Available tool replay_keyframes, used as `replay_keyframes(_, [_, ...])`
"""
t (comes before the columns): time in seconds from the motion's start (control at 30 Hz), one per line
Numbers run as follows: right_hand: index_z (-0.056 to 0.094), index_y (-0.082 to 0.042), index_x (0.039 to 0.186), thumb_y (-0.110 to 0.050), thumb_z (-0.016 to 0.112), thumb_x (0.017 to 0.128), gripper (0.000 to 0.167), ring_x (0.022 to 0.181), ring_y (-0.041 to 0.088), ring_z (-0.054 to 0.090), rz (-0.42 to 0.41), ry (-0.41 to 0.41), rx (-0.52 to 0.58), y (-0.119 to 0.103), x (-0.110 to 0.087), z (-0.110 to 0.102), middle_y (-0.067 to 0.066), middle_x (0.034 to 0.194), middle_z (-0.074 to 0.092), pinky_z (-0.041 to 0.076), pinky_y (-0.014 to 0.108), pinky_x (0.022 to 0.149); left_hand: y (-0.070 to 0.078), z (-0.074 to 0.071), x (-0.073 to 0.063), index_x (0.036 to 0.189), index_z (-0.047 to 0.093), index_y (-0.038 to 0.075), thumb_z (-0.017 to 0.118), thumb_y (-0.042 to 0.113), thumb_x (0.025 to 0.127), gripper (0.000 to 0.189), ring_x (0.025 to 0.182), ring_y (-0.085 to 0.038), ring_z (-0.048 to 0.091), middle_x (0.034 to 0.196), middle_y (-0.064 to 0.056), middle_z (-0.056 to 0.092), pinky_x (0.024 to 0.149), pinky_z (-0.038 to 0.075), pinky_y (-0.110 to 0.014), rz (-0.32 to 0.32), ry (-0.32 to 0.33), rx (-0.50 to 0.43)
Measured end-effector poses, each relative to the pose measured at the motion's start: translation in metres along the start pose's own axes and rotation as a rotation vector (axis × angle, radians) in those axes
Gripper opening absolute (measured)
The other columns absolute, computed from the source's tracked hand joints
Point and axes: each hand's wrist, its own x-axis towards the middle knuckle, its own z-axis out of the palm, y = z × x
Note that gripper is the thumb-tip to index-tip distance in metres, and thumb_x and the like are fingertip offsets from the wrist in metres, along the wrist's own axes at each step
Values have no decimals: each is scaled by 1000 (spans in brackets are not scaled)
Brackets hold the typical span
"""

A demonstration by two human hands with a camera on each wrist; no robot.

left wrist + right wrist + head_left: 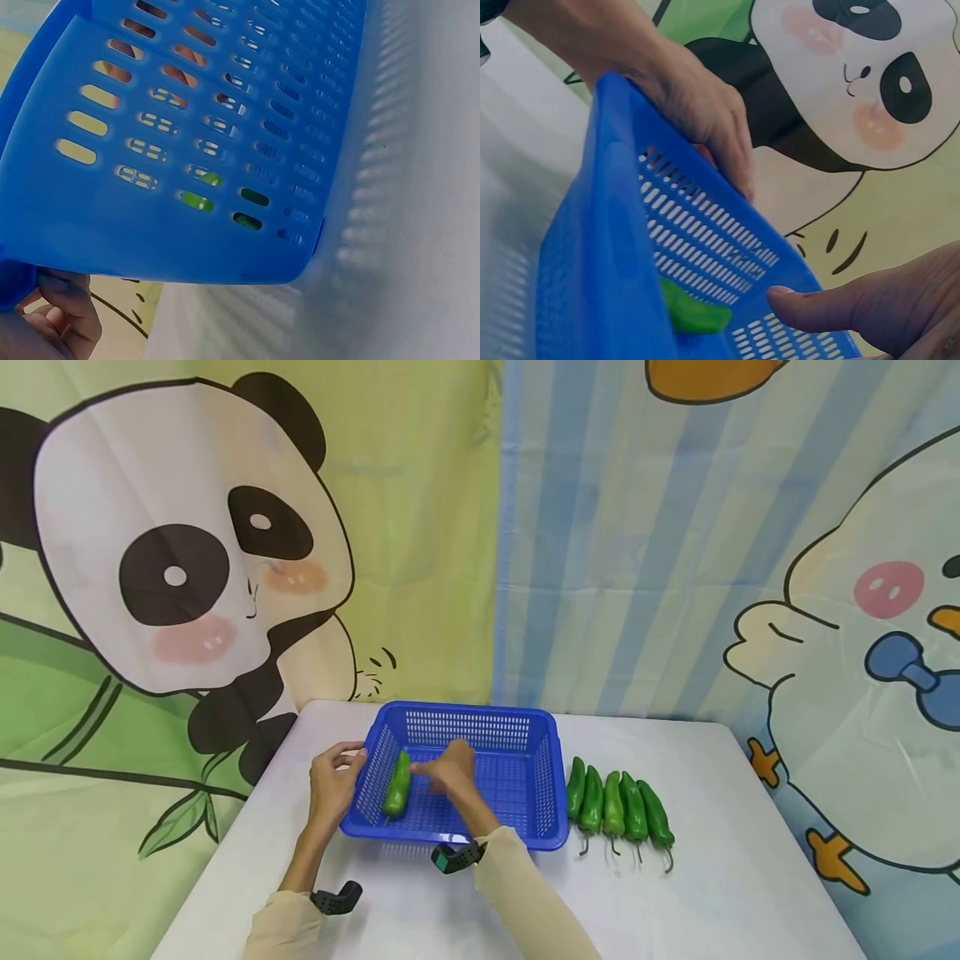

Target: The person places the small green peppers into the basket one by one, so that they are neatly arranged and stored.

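A blue plastic basket (517, 777) with slotted walls stands on the table. My left hand (332, 785) grips its left rim, the fingers (71, 304) curled at the edge in the left wrist view. One green chili pepper (398, 785) lies inside, along the left wall, stem toward me. Over the basket floor, just right of that pepper, is my right hand (450, 768). Its thumb (810, 309) is stretched out in the right wrist view, and nothing shows in its grasp; its other fingers are mostly hidden there.
Several green chili peppers (613, 806) lie side by side on the white table (720, 793), close to the basket's right wall, stems toward me. Behind the table hangs a printed curtain (420, 527) with a panda and a chick.
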Motion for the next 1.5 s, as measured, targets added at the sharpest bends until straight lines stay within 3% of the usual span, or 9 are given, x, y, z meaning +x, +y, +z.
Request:
replay_keyframes(0.17, [69, 2, 91, -30, 107, 67, 55, 56, 26, 75, 24, -34, 26, -14, -12, -27, 16, 71, 75, 63, 38, 59, 1, 1, 1, 125, 78, 1, 71, 17, 106, 26, 62, -7, 72, 98, -28, 80, 59, 54, -19, 7, -5, 0])
replay_keyframes(0.4, [72, 8, 89, -10, 101, 75, 38, 73, 37, 83, 62, -57, 186, -55, -68, -77, 23, 83, 78, 68, 41, 69, 0, 3, 0, 125, 78, 1, 70, 17, 107, 26, 63, -8, 71, 98, -28, 79, 60, 55, -19, -9, -18, -3])
replay_keyframes(0.47, [73, 10, 91, -10, 100, 78, 35, 77, 38, 83, 58, -46, 195, -58, -75, -83, 24, 86, 78, 68, 43, 73, 0, 3, -1, 125, 78, 2, 70, 17, 107, 26, 62, -8, 71, 97, -27, 79, 60, 55, -19, -11, -19, -3])
replay_keyframes(0.77, [76, 10, 102, -15, 97, 84, 37, 85, 39, 84, 34, -31, 196, -61, -80, -106, 28, 94, 81, 68, 43, 75, -1, 1, 1, 125, 79, 3, 71, 19, 106, 26, 63, -6, 71, 97, -26, 80, 60, 54, -19, -5, -11, 1])
replay_keyframes(1.03, [78, 9, 103, -16, 95, 85, 35, 88, 38, 84, 7, -43, 237, -63, -83, -126, 33, 118, 77, 68, 44, 81, 0, -2, 0, 126, 78, 2, 70, 19, 107, 27, 64, -5, 71, 99, -27, 80, 61, 54, -17, -9, -7, 19])
replay_keyframes(1.37, [79, 10, 106, -15, 95, 86, 35, 90, 38, 84, -3, -49, 301, -57, -82, -148, 35, 129, 74, 67, 46, 84, 2, -2, 1, 127, 77, 1, 70, 19, 107, 28, 65, -7, 72, 100, -29, 80, 61, 54, -17, -1, -14, 12])
replay_keyframes(1.5, [80, 9, 106, -15, 94, 87, 33, 90, 37, 84, -4, -57, 320, -54, -83, -156, 32, 122, 78, 68, 42, 79, 1, -2, 1, 127, 78, 1, 70, 21, 108, 28, 66, -7, 73, 100, -28, 80, 61, 54, -17, 0, -17, 16])
